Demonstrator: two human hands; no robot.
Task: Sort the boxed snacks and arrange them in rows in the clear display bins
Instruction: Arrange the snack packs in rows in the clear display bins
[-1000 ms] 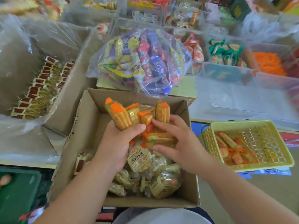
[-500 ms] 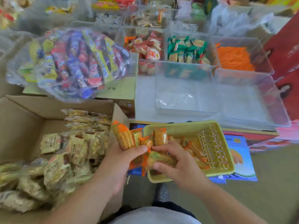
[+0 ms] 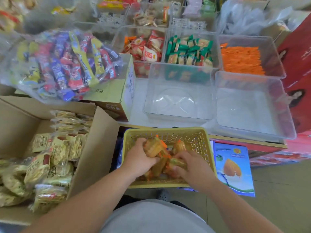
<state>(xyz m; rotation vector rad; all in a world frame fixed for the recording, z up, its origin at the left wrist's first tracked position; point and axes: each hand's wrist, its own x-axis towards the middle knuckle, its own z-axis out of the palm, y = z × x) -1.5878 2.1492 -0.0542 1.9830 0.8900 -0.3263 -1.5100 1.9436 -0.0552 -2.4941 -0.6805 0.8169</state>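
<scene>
Both of my hands are down inside a yellow plastic basket point(image 3: 198, 137) at the centre bottom. My left hand point(image 3: 139, 157) and my right hand point(image 3: 193, 167) together grip a bunch of orange-ended snack packs point(image 3: 155, 147), which touch the packs lying in the basket. To the left stands an open cardboard box point(image 3: 94, 148) with several gold-wrapped snack packs point(image 3: 55, 152). Beyond the basket sit two clear display bins with nothing in them, one in the middle point(image 3: 180, 101) and one at the right point(image 3: 252, 106).
Behind stand clear bins holding red-and-white packs point(image 3: 146, 49), green packs point(image 3: 188, 49) and orange packs point(image 3: 240, 59). A big clear bag of mixed snacks point(image 3: 64, 64) lies on a carton point(image 3: 116, 98) at the left. Red boxes point(image 3: 297, 68) rise at the right.
My hands have carried the bunch of orange-ended packs from the cardboard box rightward and lowered it into the yellow basket. My view has swung to the right.
</scene>
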